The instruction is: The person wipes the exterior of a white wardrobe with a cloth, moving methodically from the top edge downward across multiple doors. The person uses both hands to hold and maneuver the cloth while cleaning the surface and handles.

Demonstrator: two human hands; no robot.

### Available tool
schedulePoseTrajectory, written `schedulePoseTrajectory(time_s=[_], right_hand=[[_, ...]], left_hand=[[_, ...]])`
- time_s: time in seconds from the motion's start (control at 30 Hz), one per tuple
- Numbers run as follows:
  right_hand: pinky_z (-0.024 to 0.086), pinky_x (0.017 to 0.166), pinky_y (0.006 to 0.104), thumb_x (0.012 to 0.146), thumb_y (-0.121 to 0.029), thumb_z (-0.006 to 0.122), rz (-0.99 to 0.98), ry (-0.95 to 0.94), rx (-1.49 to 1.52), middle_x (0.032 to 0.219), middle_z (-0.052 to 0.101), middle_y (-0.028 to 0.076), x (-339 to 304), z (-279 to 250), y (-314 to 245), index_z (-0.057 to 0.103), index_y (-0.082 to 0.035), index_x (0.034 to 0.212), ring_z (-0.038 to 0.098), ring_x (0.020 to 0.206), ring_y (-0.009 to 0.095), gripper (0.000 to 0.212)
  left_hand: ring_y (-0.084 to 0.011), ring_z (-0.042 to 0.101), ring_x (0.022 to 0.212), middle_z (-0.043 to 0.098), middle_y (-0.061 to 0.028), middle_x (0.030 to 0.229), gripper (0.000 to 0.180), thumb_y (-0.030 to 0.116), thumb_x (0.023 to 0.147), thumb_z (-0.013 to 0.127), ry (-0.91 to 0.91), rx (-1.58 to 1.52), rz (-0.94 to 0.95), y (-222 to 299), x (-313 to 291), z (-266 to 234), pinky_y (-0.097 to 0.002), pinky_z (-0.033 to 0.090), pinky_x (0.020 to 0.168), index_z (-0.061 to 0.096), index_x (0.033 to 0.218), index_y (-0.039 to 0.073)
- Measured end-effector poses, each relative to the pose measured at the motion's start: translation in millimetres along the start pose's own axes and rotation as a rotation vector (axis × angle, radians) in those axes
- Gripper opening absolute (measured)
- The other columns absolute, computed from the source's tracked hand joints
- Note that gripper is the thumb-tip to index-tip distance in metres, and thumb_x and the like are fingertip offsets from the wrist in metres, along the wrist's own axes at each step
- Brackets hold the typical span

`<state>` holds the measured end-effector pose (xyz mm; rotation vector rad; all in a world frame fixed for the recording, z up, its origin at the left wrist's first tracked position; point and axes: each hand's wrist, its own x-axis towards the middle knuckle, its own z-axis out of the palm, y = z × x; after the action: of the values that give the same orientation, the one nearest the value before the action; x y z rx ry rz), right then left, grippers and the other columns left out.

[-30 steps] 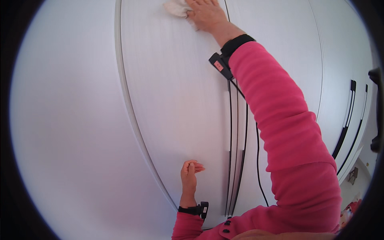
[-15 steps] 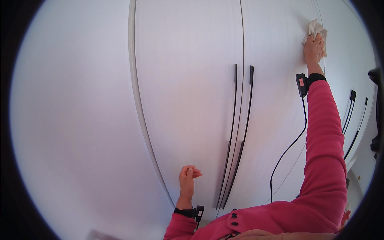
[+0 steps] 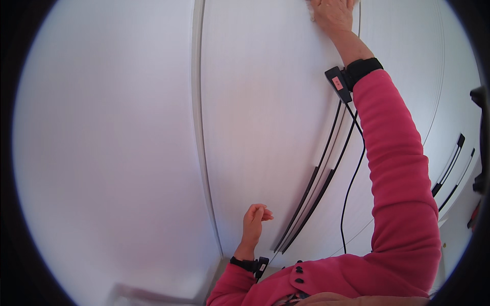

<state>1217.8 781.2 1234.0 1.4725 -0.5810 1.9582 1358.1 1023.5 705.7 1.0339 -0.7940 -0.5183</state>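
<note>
At the top edge of the head view, my right hand [image 3: 334, 14] presses a pale cloth [image 3: 311, 10] against a white wardrobe door [image 3: 255, 102]. Most of the cloth is under the hand or cut off by the frame. My left hand [image 3: 256, 220] hangs low in front of the same door, its fingers loosely bent and partly apart, with nothing seen in it. Two long dark door handles [image 3: 312, 176] run between the hands, beside the seam of the doors.
A plain white surface [image 3: 112, 143] fills the left side, bordered by a vertical trim strip [image 3: 199, 102]. More dark handles [image 3: 449, 166] are on doors at the right. A black cable [image 3: 344, 204] hangs from the device [image 3: 338, 84] on my right wrist.
My right hand has moved left and up with the cloth, from the right-hand door to the top of the view. The view has shifted slightly; my left hand keeps its low, loose pose.
</note>
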Motion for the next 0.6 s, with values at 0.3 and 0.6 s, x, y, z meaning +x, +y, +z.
schedulePoseTrajectory(time_s=[0.3, 0.6], right_hand=[[0.023, 0.119, 0.0471, 0.089, -0.029, 0.063, -0.517, -0.090, 0.339, 0.144, 0.052, 0.006, -84.0, -113.3, 63.8, 0.053, -0.011, 0.138, 0.037, 0.142, 0.023, 0.053], [0.024, 0.121, 0.0429, 0.087, -0.017, 0.064, -0.683, -0.325, 0.513, 0.147, 0.047, 0.004, -169.2, -198.8, 239.4, 0.053, -0.010, 0.136, 0.038, 0.141, 0.022, 0.050]], left_hand=[[-0.0194, 0.068, 0.075, 0.069, -0.0100, 0.089, 0.018, 0.016, 0.106, 0.047, 0.182, -0.002, 0.009, -37.8, -154.3, 269.8, -0.0322, 0.056, 0.077, 0.059, 0.107, 0.003], [-0.0191, 0.068, 0.073, 0.070, -0.0101, 0.086, 0.017, 0.016, 0.105, 0.048, 0.279, -0.034, 0.006, -100.3, -230.9, 445.7, -0.0325, 0.055, 0.074, 0.060, 0.106, 0.004]])
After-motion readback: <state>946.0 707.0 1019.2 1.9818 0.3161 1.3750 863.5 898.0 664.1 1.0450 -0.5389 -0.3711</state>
